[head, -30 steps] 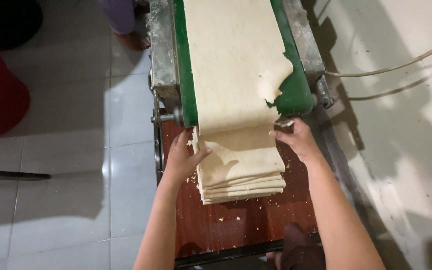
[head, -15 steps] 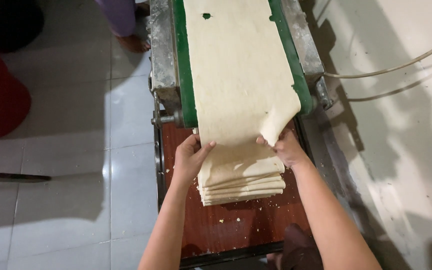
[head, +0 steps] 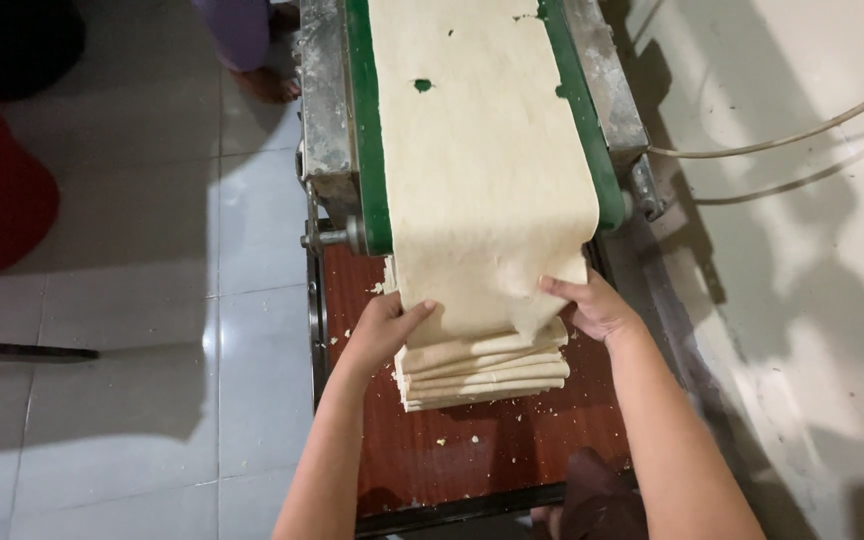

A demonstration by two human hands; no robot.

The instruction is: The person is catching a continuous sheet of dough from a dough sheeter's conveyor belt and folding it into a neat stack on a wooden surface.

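Both hands, left hand (head: 384,325) and right hand (head: 592,305), gripping pale flat dough sheet (head: 487,180) at frame centre, guiding folds onto layered dough stack (head: 482,370).

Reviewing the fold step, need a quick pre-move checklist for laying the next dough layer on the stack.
1. Left hand on the pale dough sheet edge: ok.
2. Right hand on the opposite edge: ok.
3. Folded dough stack square on the red-brown wooden board: ok.
4. Sheet intact: not ok, holes show the green conveyor belt.
5. Sheet centred on belt: ok.
6. Grip firmness: cannot tell.
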